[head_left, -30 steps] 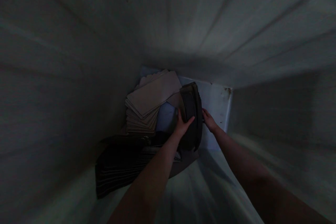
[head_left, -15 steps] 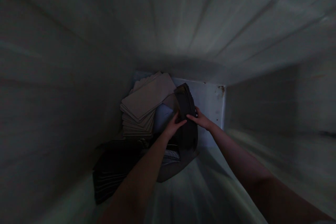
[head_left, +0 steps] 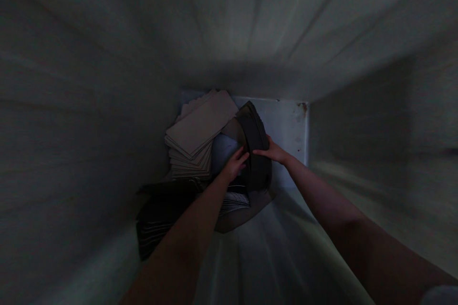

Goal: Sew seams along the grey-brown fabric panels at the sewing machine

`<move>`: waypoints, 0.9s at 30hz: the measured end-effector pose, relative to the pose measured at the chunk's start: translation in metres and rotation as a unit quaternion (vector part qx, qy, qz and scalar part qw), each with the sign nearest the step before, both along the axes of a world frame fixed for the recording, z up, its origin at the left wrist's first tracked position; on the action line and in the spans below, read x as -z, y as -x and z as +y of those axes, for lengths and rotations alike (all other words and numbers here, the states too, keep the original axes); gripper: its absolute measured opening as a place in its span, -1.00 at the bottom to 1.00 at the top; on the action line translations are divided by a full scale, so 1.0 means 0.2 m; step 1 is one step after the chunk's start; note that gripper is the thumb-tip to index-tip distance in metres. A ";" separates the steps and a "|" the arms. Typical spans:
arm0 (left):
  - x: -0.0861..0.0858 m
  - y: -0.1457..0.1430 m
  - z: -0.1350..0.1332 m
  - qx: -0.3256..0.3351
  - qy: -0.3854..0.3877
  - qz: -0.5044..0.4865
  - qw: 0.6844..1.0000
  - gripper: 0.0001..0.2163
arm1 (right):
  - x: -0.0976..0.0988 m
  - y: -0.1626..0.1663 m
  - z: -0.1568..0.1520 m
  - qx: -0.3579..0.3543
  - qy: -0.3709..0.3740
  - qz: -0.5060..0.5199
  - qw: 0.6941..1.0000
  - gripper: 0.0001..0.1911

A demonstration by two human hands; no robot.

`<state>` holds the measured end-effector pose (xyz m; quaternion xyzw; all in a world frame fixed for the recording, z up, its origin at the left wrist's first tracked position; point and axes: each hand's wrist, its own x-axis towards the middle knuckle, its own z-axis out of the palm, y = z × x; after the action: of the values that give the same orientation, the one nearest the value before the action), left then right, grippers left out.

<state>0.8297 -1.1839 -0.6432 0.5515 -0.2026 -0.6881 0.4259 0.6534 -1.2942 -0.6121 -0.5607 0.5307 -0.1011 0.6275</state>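
Observation:
Both hands reach deep into a dim bin, around a stack of dark, curved flat pieces whose material I cannot make out. My right hand grips the stack's right edge, thumb across the upper face and fingers down the side. At the left edge, my left hand has its thumb and fingers closed on the margin, some fingertips hidden. A pile of pale flat panels lies left of the dark stack. Below my left hand show dark sheets with light edges.
Black pieces with pale edge lines are heaped at the lower left, partly behind my left forearm. A light blue-grey piece lies between the stacks. The ribbed bin wall rises steeply; a rusty spot marks the bottom's far corner.
The dark stack's pieces have fanned slightly, with a curved piece now standing apart at the left. My left hand has shifted a little left along the edge. The view has tilted slightly.

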 end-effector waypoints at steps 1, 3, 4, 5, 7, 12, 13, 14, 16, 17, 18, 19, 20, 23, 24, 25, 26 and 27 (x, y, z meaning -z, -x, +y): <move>-0.01 0.00 -0.01 0.002 0.004 -0.014 1.000 -0.35 | 0.00 0.03 -0.02 -0.001 -0.007 -0.002 1.000 0.19; -0.05 0.00 -0.04 0.002 0.023 -0.049 0.999 -0.24 | 0.00 0.08 -0.06 -0.001 -0.019 -0.007 1.000 0.12; -0.07 -0.01 -0.06 0.000 0.037 -0.069 0.997 -0.20 | 0.00 0.10 -0.07 0.001 -0.022 -0.011 1.000 0.08; -0.09 -0.01 -0.09 0.000 0.051 -0.090 0.995 -0.16 | 0.00 0.12 -0.08 0.004 -0.023 -0.016 1.000 0.05; -0.12 -0.03 -0.12 0.007 0.074 -0.127 0.989 -0.19 | 0.00 0.15 -0.10 0.010 -0.021 -0.029 0.999 -0.03; -0.11 -0.03 -0.15 0.072 0.050 -0.192 0.978 -0.66 | -0.01 0.17 -0.10 0.023 -0.008 -0.062 0.998 -0.17; -0.10 -0.01 -0.15 0.079 0.041 -0.203 0.975 -0.69 | 0.00 0.16 -0.10 0.028 -0.006 -0.064 0.998 -0.16; -0.09 0.00 -0.15 0.081 0.033 -0.214 0.973 -0.67 | 0.01 0.16 -0.09 0.033 -0.005 -0.064 0.997 -0.15; -0.07 0.05 -0.15 0.077 0.023 -0.230 0.970 -0.55 | 0.02 0.14 -0.06 0.046 -0.003 -0.057 0.997 -0.09; -0.06 0.07 -0.14 0.073 0.019 -0.234 0.969 -0.49 | 0.03 0.13 -0.05 0.053 -0.002 -0.052 0.997 -0.05; -0.05 0.09 -0.14 0.069 0.016 -0.237 0.969 -0.43 | 0.04 0.13 -0.03 0.059 -0.001 -0.045 0.997 -0.01; -0.05 0.10 -0.14 0.066 0.015 -0.237 0.969 -0.39 | 0.05 0.12 -0.01 0.065 0.001 -0.040 0.997 0.02; -0.05 0.11 -0.14 0.064 0.017 -0.235 0.970 -0.37 | 0.05 0.11 0.00 0.069 0.003 -0.035 0.997 0.03; -0.05 0.09 -0.10 0.068 0.034 -0.222 0.972 -0.41 | 0.05 0.10 0.03 0.074 0.013 -0.026 0.997 0.05; -0.05 0.08 -0.09 0.073 0.041 -0.217 0.973 -0.44 | 0.05 0.09 0.04 0.074 0.016 -0.025 0.997 0.06; -0.06 0.05 -0.07 0.078 0.049 -0.211 0.973 -0.47 | 0.05 0.08 0.05 0.073 0.018 -0.023 0.997 0.07; -0.07 0.03 -0.06 0.084 0.057 -0.206 0.973 -0.49 | 0.05 0.07 0.06 0.071 0.021 -0.022 0.997 0.09; -0.09 0.00 -0.04 0.087 0.066 -0.203 0.973 -0.50 | 0.05 0.06 0.06 0.068 0.024 -0.021 0.997 0.11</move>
<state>0.8301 -1.1916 -0.6260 0.6310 -0.3770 -0.5811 0.3492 0.6405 -1.2818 -0.6226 -0.5359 0.5516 -0.1677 0.6168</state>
